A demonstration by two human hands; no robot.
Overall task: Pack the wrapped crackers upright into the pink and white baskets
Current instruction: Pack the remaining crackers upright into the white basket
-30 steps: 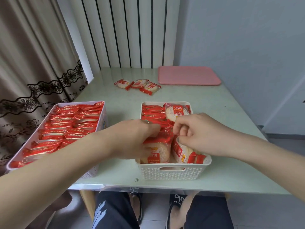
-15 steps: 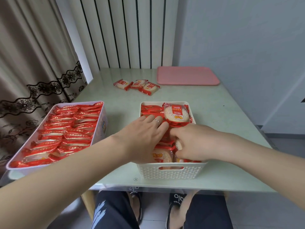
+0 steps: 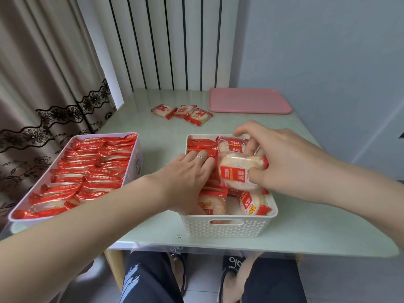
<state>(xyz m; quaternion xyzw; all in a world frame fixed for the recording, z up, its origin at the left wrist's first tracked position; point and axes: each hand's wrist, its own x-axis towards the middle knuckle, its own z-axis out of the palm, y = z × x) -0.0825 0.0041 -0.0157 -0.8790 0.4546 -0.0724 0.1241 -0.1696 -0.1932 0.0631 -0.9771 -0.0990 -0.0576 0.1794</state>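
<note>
Right hand [image 3: 282, 159] gripping cracker pack [image 3: 239, 171] above white basket [image 3: 227, 226], long axis tilted (not yet upright), left hand [image 3: 185, 178] flat, fingers straight, pressing standing row just beside, holding nothing

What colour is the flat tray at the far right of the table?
Plain pink, with no pattern: the tray shows best in the head view, the only one given.

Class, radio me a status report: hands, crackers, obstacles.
Left hand flat on the packed row. Right hand has a grip on a cracker pack over the white basket. Nothing blocking.
</note>
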